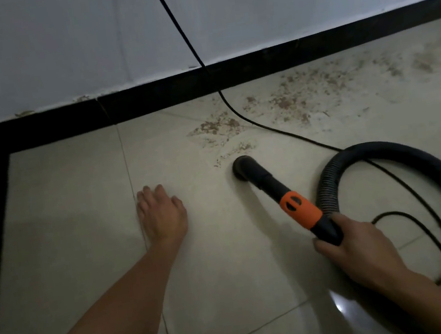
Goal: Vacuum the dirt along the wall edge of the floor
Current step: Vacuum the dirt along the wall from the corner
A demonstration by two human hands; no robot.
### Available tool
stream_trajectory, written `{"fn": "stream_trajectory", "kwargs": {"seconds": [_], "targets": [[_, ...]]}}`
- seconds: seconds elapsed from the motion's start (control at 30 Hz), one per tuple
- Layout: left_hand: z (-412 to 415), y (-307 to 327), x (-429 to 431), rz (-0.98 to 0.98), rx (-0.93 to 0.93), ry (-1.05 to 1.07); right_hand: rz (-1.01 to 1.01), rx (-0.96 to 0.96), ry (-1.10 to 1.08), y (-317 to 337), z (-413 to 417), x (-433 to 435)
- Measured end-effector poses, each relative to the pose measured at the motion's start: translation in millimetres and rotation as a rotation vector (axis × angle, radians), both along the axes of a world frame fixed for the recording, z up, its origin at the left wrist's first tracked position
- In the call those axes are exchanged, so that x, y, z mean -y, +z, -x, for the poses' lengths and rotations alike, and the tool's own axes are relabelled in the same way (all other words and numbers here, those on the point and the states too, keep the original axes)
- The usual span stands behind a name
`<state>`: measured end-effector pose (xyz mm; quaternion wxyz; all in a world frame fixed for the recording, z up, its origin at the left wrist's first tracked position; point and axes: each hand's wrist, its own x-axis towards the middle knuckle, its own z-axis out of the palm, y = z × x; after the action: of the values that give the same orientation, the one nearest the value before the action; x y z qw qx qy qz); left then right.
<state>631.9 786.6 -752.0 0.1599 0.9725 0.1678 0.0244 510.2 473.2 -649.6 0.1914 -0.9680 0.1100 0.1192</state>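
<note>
Floor (60, 203): glossy pale beige tiles, thin grey grout lines, bounded by a black skirting strip (149, 97) along the base of a matte white wall (59, 42), with the strip turning a corner at far left. Dirt (283, 100): brown granular crumbs, loosely scattered in patches along the wall edge, densest near the skirting toward the right, thinning to a few specks just beyond the nozzle. Vacuum nozzle (241, 168): rigid black plastic tube with a round mouth set on the tile, angled back through an orange collar (301, 208) with two dark slots. Right hand (357, 250) wrapped closed around the black tube just behind the collar, thumb on top. Ribbed black hose (395, 153) loops from the handle in a wide arc to the right. Thin black power cord (237, 112) runs down the wall, crosses the dirt and passes under the hose. Left hand (161, 215) flat on the tile, palm down, fingers slightly spread, holding nothing, left of the nozzle and clear of the dirt.
</note>
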Motion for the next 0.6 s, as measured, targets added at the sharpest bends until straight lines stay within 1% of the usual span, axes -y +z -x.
{"fn": "stream_trajectory", "kwargs": {"seconds": [0.07,0.1,0.2,0.23,0.3,0.4,0.53,0.6], "targets": [[-4.6,-6.4,2.7,0.007,0.013,0.049,0.023,-0.035,0.049,-5.9,-0.9,-2.1],[-6.2,-8.7,5.7,0.013,0.022,0.074,0.046,-0.035,0.039,-7.6,-3.7,-0.3],[-11.2,-12.4,14.8,0.037,0.043,0.158,0.078,0.029,-0.105,-9.5,-19.6,9.6],[-12.7,-12.9,16.6,0.040,0.047,0.181,0.069,0.051,-0.154,-9.8,-27.5,11.5],[-14.0,-13.9,18.9,0.025,0.056,0.196,0.024,0.068,-0.187,-10.1,-43.1,11.2],[-14.1,-15.5,20.4,0.005,0.064,0.203,-0.020,0.050,-0.134,-7.8,-54.1,3.6],[-14.3,-16.8,22.2,-0.016,0.053,0.189,0.065,-0.072,0.000,-8.0,-29.1,-3.7],[-14.7,-17.5,22.0,-0.021,0.047,0.192,0.087,-0.095,0.047,-7.8,-23.9,-4.9]]}}
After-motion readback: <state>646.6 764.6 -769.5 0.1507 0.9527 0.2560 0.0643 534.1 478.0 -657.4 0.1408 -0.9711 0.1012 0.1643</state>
